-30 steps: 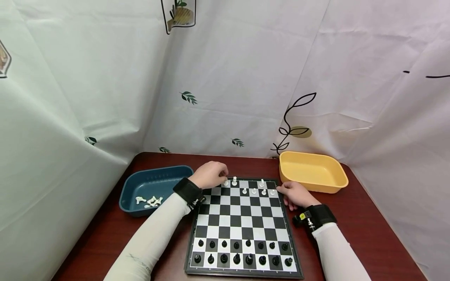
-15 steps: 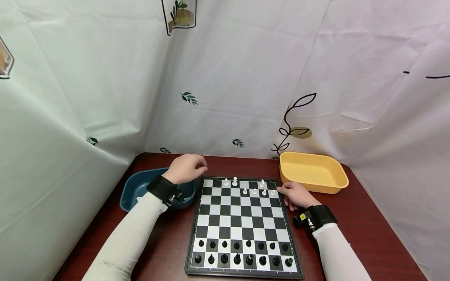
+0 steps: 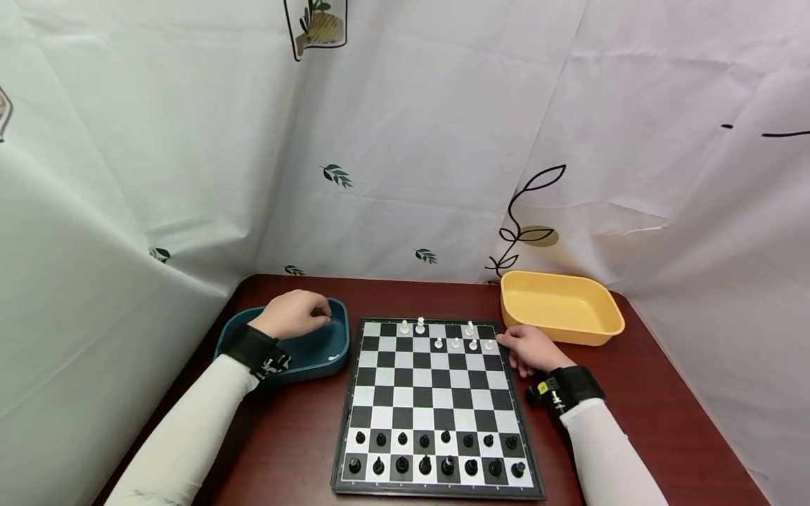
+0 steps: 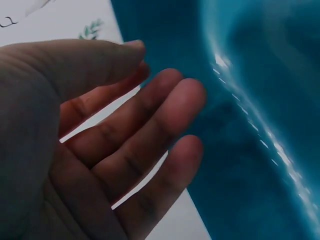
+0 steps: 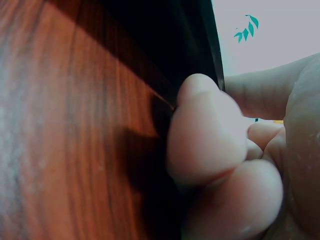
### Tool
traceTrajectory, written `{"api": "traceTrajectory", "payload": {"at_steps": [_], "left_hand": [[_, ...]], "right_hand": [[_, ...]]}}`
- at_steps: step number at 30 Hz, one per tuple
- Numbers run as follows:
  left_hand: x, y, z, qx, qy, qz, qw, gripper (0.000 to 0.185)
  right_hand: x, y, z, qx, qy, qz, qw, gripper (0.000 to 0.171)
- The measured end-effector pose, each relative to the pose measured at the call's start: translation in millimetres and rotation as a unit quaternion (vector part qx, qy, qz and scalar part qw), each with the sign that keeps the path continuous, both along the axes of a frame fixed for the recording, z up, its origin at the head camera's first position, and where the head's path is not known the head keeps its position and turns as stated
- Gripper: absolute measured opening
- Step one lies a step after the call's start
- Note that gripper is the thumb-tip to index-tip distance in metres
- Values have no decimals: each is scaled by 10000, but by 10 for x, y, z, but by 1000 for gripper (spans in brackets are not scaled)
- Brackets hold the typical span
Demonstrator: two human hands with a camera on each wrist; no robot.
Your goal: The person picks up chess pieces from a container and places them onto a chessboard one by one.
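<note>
My left hand (image 3: 294, 314) hovers over the blue bin (image 3: 323, 346), with its fingers loosely bent. The left wrist view shows nothing between the thumb and fingers (image 4: 182, 107). A bit of a white chess piece (image 3: 333, 357) shows inside the bin; the wrist and hand cover much of the rest. At the far right edge of the chessboard (image 3: 422, 379), my right hand (image 3: 534, 348) holds the frame, thumb at the top and curled fingers (image 5: 205, 140) against the side. White pawns (image 3: 455, 343) and a few taller white pieces (image 3: 420, 325) stand on the two far rows.
Black chess pieces (image 3: 425, 465) fill the two near rows of the board. A yellow bin (image 3: 563, 330) sits at the back right, just beyond the right hand. White printed cloth (image 3: 405, 154) hangs behind and beside the brown table (image 3: 291, 436).
My left hand has left the white pieces on the far row and travelled left to the blue bin. My right hand stays at the board's edge.
</note>
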State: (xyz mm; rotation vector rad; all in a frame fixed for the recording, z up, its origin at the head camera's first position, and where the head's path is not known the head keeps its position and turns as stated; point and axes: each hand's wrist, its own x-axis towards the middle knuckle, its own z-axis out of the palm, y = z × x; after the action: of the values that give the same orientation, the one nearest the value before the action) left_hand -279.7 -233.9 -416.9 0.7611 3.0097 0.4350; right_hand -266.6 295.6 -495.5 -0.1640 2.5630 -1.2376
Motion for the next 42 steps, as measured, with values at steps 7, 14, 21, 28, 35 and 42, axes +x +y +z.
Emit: {"api": "traceTrajectory", "payload": {"at_steps": [7, 14, 21, 28, 35, 42], "left_hand": [[84, -280, -58, -527, -365, 139, 9978, 8], [162, -439, -79, -812, -569, 271, 9947, 6], [275, -524, -83, -1071, -876, 507, 9891, 12], [367, -588, -74, -904, -1157, 632, 9871, 19], [444, -585, -45, -554, -1596, 525, 9842, 26], [475, -546, -4, -285, -1753, 329, 9836, 27]], "right_hand": [[3, -38, 0, -2, -14, -4, 10000, 37], [7, -31, -28, -19, -79, -46, 10000, 38], [23, -28, -33, 7, -47, -17, 10000, 38], [36, -38, -16, 31, -60, -23, 10000, 37], [33, -34, 5, 27, -36, -23, 10000, 36], [30, -18, 2, 18, -6, -35, 10000, 37]]}}
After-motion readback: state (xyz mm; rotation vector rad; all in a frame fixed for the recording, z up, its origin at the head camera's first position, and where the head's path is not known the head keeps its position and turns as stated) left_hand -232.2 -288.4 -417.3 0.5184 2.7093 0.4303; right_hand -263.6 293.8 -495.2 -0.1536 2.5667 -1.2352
